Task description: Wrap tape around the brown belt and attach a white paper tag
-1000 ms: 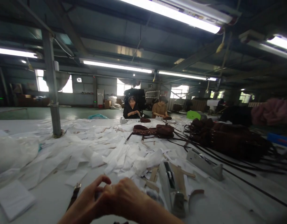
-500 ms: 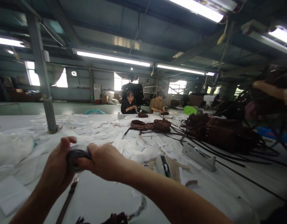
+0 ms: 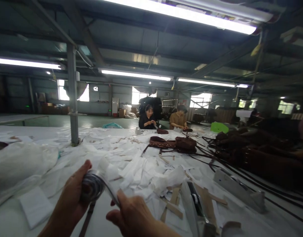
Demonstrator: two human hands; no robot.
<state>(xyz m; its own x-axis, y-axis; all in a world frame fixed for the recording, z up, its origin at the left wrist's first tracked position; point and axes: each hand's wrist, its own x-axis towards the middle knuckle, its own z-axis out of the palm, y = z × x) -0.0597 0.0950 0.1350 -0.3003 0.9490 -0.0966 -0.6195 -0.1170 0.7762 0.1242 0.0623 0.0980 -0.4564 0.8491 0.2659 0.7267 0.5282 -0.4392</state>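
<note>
My left hand (image 3: 71, 199) is wrapped round a shiny greyish roll of tape (image 3: 94, 185), with the thumb pointing up beside it. From the roll a narrow strip (image 3: 110, 190) stretches down to the right. My right hand (image 3: 135, 212) pinches the strip's end between thumb and fingers, lower and apart from the roll. Below the left hand, a dark brown strap (image 3: 87, 217) lies on the white table, partly hidden by the wrist.
Two tape dispensers (image 3: 196, 205) (image 3: 240, 189) stand at the right among tan strips. Beyond lie a brown bag (image 3: 173, 144) and a dark heap of bags (image 3: 260, 154) with long straps. White paper (image 3: 131, 171) covers the middle. A pillar (image 3: 72, 98) rises at left; two people sit across.
My right hand has come away from the roll, down and to the right, drawing out a strip. The view has turned left and tilted up slightly.
</note>
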